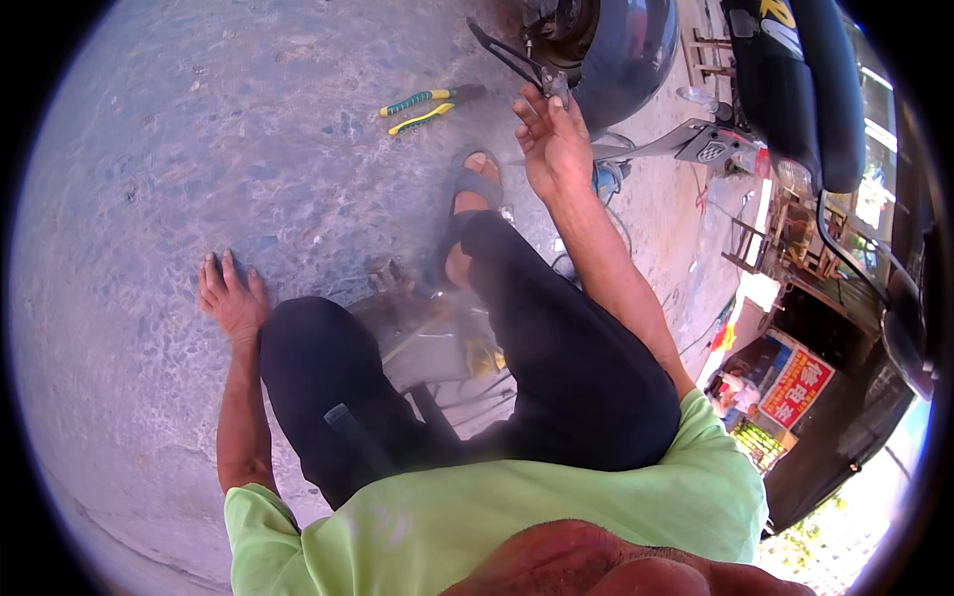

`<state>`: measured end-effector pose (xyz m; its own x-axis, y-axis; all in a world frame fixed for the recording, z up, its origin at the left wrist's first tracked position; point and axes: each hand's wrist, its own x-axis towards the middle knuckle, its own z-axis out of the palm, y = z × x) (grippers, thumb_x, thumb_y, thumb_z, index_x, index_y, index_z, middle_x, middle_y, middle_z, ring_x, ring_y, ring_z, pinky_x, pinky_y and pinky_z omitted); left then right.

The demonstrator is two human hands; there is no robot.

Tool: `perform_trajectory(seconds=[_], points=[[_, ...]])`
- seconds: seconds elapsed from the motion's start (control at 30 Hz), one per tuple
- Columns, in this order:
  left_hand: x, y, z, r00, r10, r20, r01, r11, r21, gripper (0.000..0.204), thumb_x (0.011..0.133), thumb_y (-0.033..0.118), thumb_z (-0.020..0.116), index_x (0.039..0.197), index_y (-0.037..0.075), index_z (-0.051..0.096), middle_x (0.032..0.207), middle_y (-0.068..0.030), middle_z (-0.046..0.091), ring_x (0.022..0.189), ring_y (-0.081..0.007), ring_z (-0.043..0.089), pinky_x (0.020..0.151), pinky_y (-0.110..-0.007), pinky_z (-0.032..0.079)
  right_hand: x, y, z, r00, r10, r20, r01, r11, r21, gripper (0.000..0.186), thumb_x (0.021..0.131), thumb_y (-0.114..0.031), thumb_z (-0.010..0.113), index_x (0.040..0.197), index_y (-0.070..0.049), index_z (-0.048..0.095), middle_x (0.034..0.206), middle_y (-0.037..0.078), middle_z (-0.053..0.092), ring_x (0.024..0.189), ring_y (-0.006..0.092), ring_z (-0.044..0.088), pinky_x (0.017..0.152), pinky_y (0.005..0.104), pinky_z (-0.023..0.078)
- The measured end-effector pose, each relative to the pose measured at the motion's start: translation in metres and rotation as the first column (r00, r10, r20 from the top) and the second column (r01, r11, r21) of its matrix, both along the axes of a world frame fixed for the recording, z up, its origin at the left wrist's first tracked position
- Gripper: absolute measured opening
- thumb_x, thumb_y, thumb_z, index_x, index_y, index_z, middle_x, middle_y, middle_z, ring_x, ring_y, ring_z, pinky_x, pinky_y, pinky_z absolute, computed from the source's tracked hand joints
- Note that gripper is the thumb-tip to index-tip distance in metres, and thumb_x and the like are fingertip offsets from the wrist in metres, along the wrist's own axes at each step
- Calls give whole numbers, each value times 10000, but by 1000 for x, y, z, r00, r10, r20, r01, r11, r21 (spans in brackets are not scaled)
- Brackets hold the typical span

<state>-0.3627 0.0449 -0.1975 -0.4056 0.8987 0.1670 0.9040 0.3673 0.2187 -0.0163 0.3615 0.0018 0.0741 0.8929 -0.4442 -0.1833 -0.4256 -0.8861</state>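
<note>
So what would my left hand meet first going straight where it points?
Nothing that shows: ahead of your left hand the way along the ground looks free, though depth is unclear. The pliers lie off to the right.

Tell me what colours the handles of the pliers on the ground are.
The handles are green and yellow; they show in the head view.

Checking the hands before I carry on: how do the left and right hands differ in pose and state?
The left hand shows its back to the camera; the right hand shows its palm.
The left hand is spread beside the left knee; the right hand is partly curled, reaching farther forward.
The left hand shows nothing held; the right hand is at a grey metal piece, grip unclear.
Both are bare.
</note>
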Motion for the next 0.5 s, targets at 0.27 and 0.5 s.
perform_trajectory(seconds=[0.27, 0.5], points=[[2, 4, 5, 1000, 4, 2, -4, 1000, -23, 605, 874, 306, 652, 1428, 159, 457, 1485, -129, 402, 1392, -337, 351, 1110, -525, 256, -1, 1, -1, 990, -134, -39, 138, 978, 154, 291, 1065, -198, 382, 1350, -139, 391, 1268, 90, 620, 1087, 210, 623, 803, 346, 483], [-48, 43, 39, 914, 117, 388, 0, 958, -287, 386, 934, 303, 618, 1239, 66, 630, 1300, -186, 573, 1267, -349, 500, 1028, -433, 395, 1, 2, -7, 997, -80, 9, 77, 981, 180, 295, 1058, -197, 390, 1346, -132, 401, 1281, 81, 620, 1114, 195, 615, 834, 354, 477]])
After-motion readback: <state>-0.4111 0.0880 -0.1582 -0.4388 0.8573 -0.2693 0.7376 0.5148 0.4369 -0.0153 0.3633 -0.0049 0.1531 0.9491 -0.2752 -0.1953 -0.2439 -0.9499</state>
